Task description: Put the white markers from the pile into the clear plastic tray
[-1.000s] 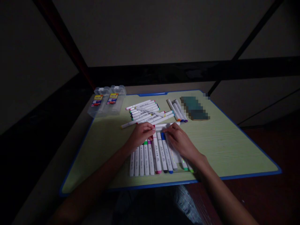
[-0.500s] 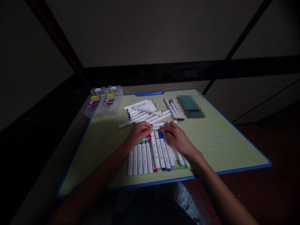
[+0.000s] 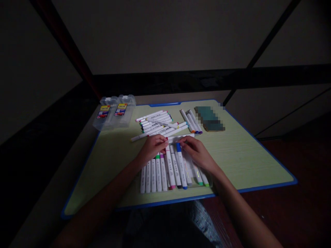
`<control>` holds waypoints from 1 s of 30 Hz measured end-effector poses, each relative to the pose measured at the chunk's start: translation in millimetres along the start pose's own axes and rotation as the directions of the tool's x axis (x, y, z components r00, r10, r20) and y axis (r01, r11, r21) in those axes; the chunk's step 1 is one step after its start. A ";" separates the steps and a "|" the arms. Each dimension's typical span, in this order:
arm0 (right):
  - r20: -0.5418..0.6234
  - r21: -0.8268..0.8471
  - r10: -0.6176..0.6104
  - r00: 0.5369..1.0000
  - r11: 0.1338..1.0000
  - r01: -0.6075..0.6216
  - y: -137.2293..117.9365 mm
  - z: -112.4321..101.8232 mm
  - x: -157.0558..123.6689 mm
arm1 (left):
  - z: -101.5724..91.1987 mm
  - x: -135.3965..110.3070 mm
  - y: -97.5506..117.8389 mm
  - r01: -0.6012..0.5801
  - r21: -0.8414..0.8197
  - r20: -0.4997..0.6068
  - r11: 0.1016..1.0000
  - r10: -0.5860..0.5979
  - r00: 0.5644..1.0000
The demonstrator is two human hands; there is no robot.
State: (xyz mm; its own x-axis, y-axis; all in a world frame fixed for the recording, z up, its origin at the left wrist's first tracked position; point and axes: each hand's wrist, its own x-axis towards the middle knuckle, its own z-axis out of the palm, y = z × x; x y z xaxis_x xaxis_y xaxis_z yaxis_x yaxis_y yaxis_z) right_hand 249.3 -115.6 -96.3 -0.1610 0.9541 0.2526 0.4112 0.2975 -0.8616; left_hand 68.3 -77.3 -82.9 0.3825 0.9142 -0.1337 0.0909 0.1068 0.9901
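Note:
My left hand [image 3: 155, 146] pinches the top end of a white marker with a pink tip [image 3: 170, 167]. At the top of a blue-capped white marker [image 3: 181, 168], the thumb and fingers of my right hand [image 3: 195, 148] close around its blue cap. Between these two lies a black-tipped marker [image 3: 176, 168]. Several white markers [image 3: 153, 175] stand side by side on the left, below my left hand. Under my right hand are a clear plastic tray [image 3: 210, 182], partly hidden, and markers with green ends [image 3: 198, 177].
A loose pile of white markers [image 3: 160, 122] lies beyond my hands. Several more markers [image 3: 190, 120] lie right of it, beside a pixelated green object [image 3: 209, 119]. A clear plastic case [image 3: 126, 117] sits at the back left of the blue-edged table [image 3: 245, 155].
The fingers of my right hand have shifted onto the blue cap, and that marker's top has moved slightly. My left hand stays on the pink-tipped marker.

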 end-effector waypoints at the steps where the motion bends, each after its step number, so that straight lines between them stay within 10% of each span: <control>1: -0.006 0.034 0.011 1.000 0.999 -0.011 -0.7 0.0 -0.3 | 0.0 0.0 0.1 -0.002 0.001 0.000 1.000 0.002 1.000; 15: -0.216 0.283 0.123 0.969 0.957 -0.058 -0.7 -8.4 1.0 | -1.7 -2.1 0.4 -0.010 -0.001 0.012 1.000 0.010 1.000; 30: -0.136 0.045 0.192 0.972 0.981 -0.188 22.8 -23.3 -3.1 | -0.8 -4.4 3.5 0.009 -0.010 -0.001 1.000 -0.009 1.000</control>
State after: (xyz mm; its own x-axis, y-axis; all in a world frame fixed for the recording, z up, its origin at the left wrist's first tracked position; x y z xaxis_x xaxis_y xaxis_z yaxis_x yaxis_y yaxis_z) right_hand 280.1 -110.9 -106.5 0.0444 0.9892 0.1395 0.3932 0.1111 -0.9127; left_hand 66.2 -80.7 -78.8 0.3806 0.9136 -0.1428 0.0854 0.1191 0.9892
